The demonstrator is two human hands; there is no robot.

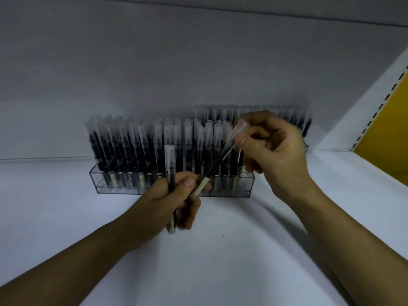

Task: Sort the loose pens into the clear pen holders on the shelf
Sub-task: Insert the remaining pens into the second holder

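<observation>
While left hand (163, 199) grips upright pen (170, 164), right hand (276, 146) pinches tilted pen (217, 166) over holder (114, 186)'s front edge.

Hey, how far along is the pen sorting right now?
Mostly done: the clear acrylic pen holder on the white shelf is packed with black frosted-capped pens. In hand: the left hand grips an upright black pen; the right hand pinches a tilted pen by its cap end. Left: slotting those in.
</observation>
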